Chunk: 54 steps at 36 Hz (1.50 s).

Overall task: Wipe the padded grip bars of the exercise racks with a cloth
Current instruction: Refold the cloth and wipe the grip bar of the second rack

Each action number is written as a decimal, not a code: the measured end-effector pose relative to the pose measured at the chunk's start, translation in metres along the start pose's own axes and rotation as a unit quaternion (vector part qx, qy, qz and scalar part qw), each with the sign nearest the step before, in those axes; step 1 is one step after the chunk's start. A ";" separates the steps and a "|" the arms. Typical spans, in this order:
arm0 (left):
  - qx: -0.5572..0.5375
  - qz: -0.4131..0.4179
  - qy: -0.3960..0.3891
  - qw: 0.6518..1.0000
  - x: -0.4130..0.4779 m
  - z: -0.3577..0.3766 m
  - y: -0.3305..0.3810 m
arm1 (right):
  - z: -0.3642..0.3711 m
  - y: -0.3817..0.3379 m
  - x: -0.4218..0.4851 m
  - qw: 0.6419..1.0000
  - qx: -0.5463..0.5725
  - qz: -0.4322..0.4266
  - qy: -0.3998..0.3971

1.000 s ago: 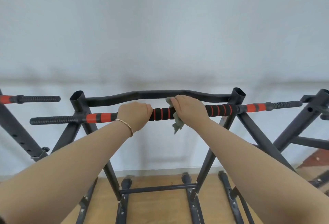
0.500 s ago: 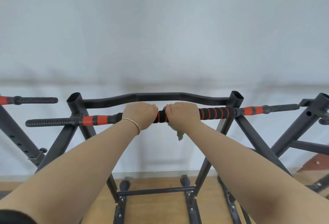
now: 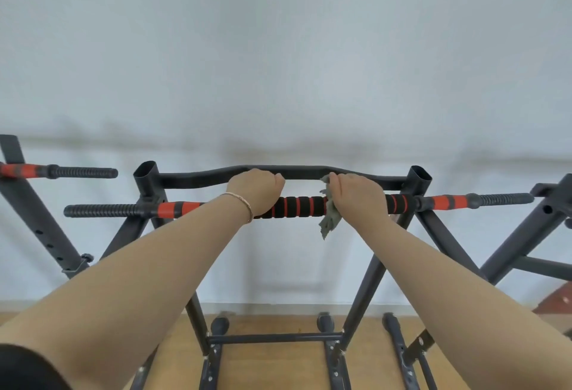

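Note:
A black rack stands in front of me with a padded grip bar point(image 3: 298, 207), black foam with orange rings, running across its top. My left hand point(image 3: 257, 190) grips the bar left of the middle. My right hand point(image 3: 359, 194) wraps a grey cloth point(image 3: 329, 219) around the bar right of the middle; a corner of the cloth hangs down below the hand. Bare padding shows between the two hands. A curved black crossbar point(image 3: 303, 171) runs just behind the grip bar.
Ribbed black end grips stick out at the left point(image 3: 102, 210) and right point(image 3: 501, 199) of the rack. Another rack point(image 3: 37, 204) stands at the left, a third point(image 3: 538, 222) at the right. A white wall is close behind; the rack's feet rest on a wooden floor point(image 3: 269, 368).
My right hand has slid the cloth to the right along the bar, away from my left hand, uncovering the padding between them. The left hand has kept its hold.

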<state>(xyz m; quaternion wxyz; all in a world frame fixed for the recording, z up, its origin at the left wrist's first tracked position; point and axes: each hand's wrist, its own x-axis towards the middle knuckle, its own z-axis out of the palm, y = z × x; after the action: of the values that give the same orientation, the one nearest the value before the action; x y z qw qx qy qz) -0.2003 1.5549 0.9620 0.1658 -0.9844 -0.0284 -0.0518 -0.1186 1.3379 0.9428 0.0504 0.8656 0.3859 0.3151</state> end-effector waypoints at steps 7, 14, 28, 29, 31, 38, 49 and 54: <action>-0.028 0.022 -0.094 0.995 0.007 0.006 0.021 | 0.015 -0.015 -0.010 0.998 0.051 -0.040 -0.005; 0.015 0.003 -0.005 1.000 0.001 0.022 0.026 | 0.013 -0.015 -0.002 0.995 0.007 -0.028 -0.100; -0.030 -0.021 0.027 0.999 -0.002 0.009 0.010 | 0.000 -0.012 0.063 0.979 0.048 -0.002 -0.197; -0.027 -0.024 0.018 0.999 -0.002 0.007 0.004 | -0.003 -0.018 0.061 0.984 0.075 0.002 -0.164; -0.016 -0.020 -0.017 1.000 -0.006 0.007 -0.007 | -0.006 -0.030 0.055 0.971 0.149 -0.003 -0.184; 0.006 -0.029 -0.012 0.999 -0.023 0.021 -0.008 | 0.010 -0.040 0.016 0.985 0.150 -0.083 -0.012; 0.013 -0.065 0.072 0.995 -0.030 0.032 0.000 | 0.024 -0.047 0.029 0.988 -0.003 -0.112 -0.110; 0.017 -0.062 0.081 0.995 -0.030 0.031 0.001 | 0.021 -0.041 0.065 0.956 0.141 -0.016 -0.256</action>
<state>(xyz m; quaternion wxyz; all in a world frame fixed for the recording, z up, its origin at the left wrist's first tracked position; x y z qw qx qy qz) -0.2275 1.5625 0.9292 0.1806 -0.9703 -0.0769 -0.1412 -0.0998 1.4157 0.9455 0.0295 0.9094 0.4142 0.0245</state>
